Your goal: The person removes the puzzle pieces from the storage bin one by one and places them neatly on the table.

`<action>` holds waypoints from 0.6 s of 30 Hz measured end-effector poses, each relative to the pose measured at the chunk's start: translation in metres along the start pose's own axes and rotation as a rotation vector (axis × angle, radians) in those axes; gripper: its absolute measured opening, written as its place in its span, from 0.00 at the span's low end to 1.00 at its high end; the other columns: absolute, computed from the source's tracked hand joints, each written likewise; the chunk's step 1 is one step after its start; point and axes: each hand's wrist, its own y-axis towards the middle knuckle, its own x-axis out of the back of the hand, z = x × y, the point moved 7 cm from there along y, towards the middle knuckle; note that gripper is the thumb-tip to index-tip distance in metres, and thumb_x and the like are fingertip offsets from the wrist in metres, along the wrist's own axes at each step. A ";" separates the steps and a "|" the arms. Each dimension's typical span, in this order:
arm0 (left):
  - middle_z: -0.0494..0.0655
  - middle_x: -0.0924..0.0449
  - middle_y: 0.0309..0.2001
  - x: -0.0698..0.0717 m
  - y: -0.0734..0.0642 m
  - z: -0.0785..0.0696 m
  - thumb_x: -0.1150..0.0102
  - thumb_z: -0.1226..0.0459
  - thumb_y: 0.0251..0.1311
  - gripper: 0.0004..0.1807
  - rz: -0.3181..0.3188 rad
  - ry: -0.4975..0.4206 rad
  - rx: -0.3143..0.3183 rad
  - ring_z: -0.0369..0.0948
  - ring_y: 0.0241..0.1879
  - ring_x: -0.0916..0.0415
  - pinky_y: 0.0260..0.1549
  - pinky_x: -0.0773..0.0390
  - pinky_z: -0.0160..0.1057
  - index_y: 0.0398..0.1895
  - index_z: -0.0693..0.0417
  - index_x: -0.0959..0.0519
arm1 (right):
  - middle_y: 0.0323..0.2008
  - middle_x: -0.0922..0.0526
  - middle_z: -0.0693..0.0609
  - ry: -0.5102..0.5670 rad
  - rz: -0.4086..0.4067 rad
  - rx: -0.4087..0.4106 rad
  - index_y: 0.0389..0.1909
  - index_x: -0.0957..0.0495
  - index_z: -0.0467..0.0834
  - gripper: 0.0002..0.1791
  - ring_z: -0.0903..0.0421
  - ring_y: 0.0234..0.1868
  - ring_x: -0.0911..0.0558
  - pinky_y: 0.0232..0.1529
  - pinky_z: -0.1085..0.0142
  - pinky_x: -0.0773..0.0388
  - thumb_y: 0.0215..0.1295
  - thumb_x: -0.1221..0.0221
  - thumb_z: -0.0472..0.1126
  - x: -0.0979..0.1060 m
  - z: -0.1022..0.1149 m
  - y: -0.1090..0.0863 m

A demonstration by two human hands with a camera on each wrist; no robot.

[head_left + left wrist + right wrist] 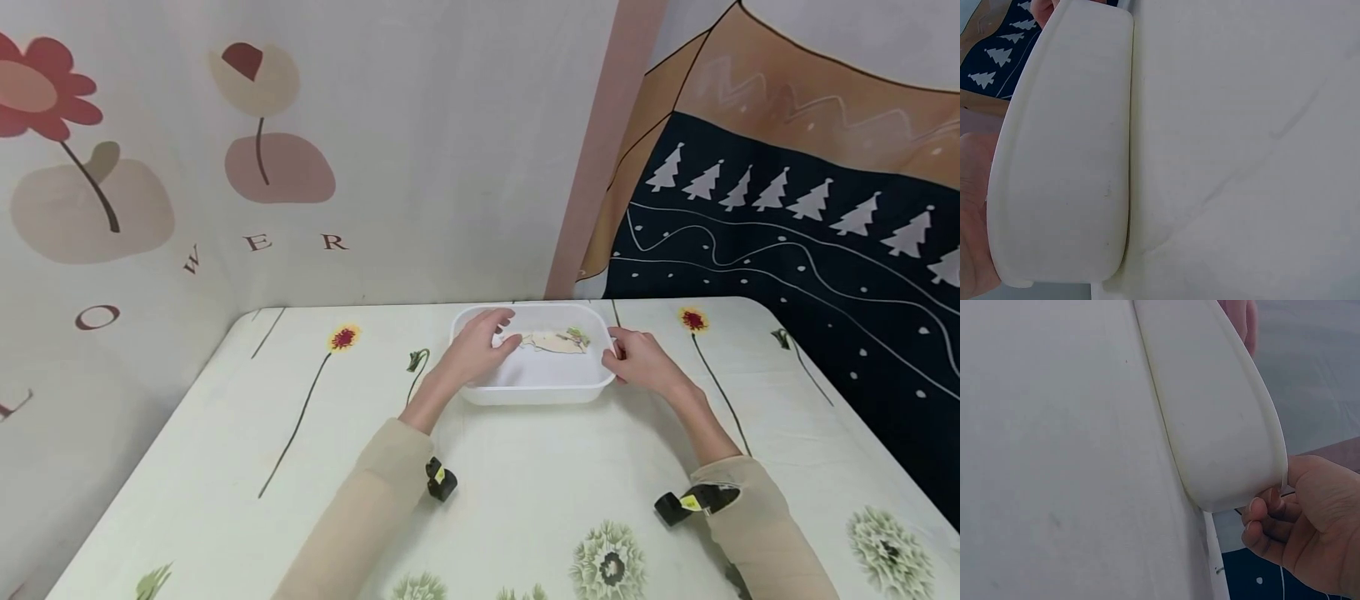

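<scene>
A shallow white plastic tub [536,397] sits near the far edge of the table. Inside it shows a flat cream shape [555,342] with a green leafy part at its right end; whether it is printed on the floor or lies loose, I cannot tell. My left hand [477,346] reaches over the tub's left side, thumb and fingers spread apart and holding nothing. At the right end, my right hand [647,358] pinches the rim, thumb above and fingers curled below. The right wrist view shows this grip at the tub's corner [1235,481].
A pale tablecloth [525,467] with printed flowers covers the table. Behind stands a white curtain [450,167] with flower shapes and letters. To the right hangs a dark cloth [750,250] with white trees. Black cameras [442,481] are strapped at both wrists.
</scene>
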 end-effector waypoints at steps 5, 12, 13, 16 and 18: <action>0.61 0.23 0.59 -0.004 0.007 0.002 0.41 0.63 0.68 0.25 0.025 -0.007 0.017 0.54 0.56 0.22 0.57 0.25 0.48 0.66 0.65 0.29 | 0.21 0.24 0.50 0.002 0.002 0.003 0.61 0.29 0.27 0.23 0.55 0.20 0.25 0.23 0.68 0.32 0.68 0.48 0.35 0.001 0.001 0.000; 0.62 0.20 0.55 -0.010 0.015 0.005 0.40 0.70 0.66 0.23 0.055 -0.007 0.032 0.55 0.54 0.21 0.55 0.23 0.47 0.63 0.67 0.27 | 0.21 0.25 0.50 0.011 0.010 0.014 0.62 0.30 0.26 0.25 0.56 0.20 0.24 0.22 0.68 0.31 0.68 0.47 0.34 0.000 -0.002 -0.001; 0.62 0.20 0.55 -0.010 0.015 0.006 0.40 0.70 0.65 0.23 0.061 -0.011 0.039 0.55 0.54 0.21 0.55 0.23 0.47 0.63 0.67 0.27 | 0.21 0.25 0.50 0.012 0.011 0.019 0.62 0.31 0.26 0.25 0.56 0.20 0.24 0.22 0.68 0.31 0.68 0.47 0.34 0.000 -0.002 -0.001; 0.62 0.20 0.56 -0.013 0.017 0.009 0.40 0.71 0.65 0.22 0.079 -0.034 0.061 0.55 0.55 0.21 0.57 0.24 0.46 0.62 0.68 0.26 | 0.21 0.25 0.51 0.014 0.010 0.024 0.61 0.30 0.26 0.24 0.57 0.20 0.24 0.22 0.69 0.31 0.68 0.47 0.34 0.000 -0.002 0.000; 0.62 0.20 0.57 -0.015 0.018 0.010 0.40 0.72 0.64 0.22 0.088 -0.052 0.073 0.55 0.57 0.22 0.58 0.25 0.45 0.61 0.68 0.25 | 0.21 0.25 0.51 0.015 0.008 0.025 0.61 0.30 0.26 0.24 0.57 0.20 0.24 0.22 0.68 0.31 0.68 0.47 0.35 0.001 -0.002 0.000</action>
